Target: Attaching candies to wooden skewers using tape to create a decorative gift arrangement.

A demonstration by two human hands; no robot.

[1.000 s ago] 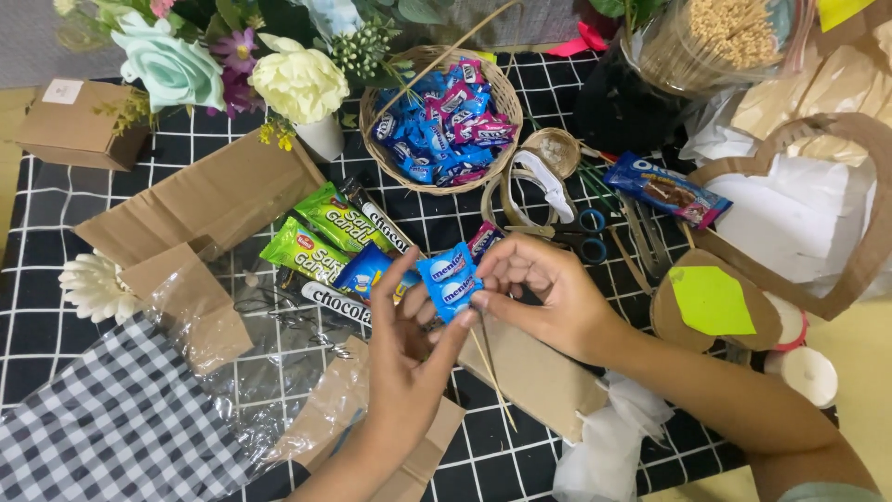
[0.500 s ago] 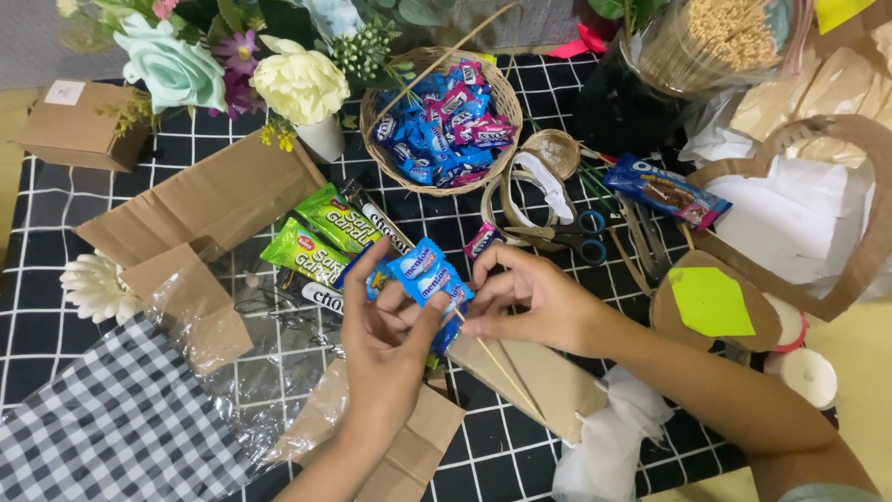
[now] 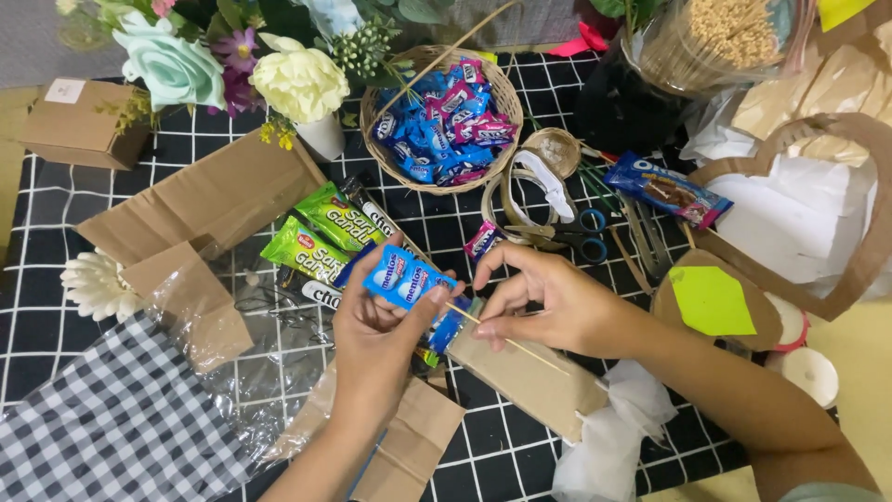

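Note:
My left hand (image 3: 376, 344) holds two small blue candy packets (image 3: 401, 278) side by side, thumb pressed on their lower edge. My right hand (image 3: 548, 302) pinches a thin wooden skewer (image 3: 520, 344) whose tip meets the packets under my left thumb; the stick runs down to the right over a strip of brown cardboard (image 3: 534, 381). Just left of my hands lie two green snack packets (image 3: 321, 232) and a dark chocolate bar (image 3: 316, 296).
A wicker basket (image 3: 506, 98) of blue and pink candy packets stands behind. Artificial flowers (image 3: 297, 79), a small cardboard box (image 3: 70, 121), scissors (image 3: 567, 232), a blue cookie pack (image 3: 669, 191), a brown heart-shaped box (image 3: 827, 186), a checked cloth (image 3: 102, 428) and clear cellophane (image 3: 269, 363) lie on the black grid tablecloth.
The blue packets turned from upright to flat and side by side in my left hand. My right hand slid off them to the right and now grips the skewer.

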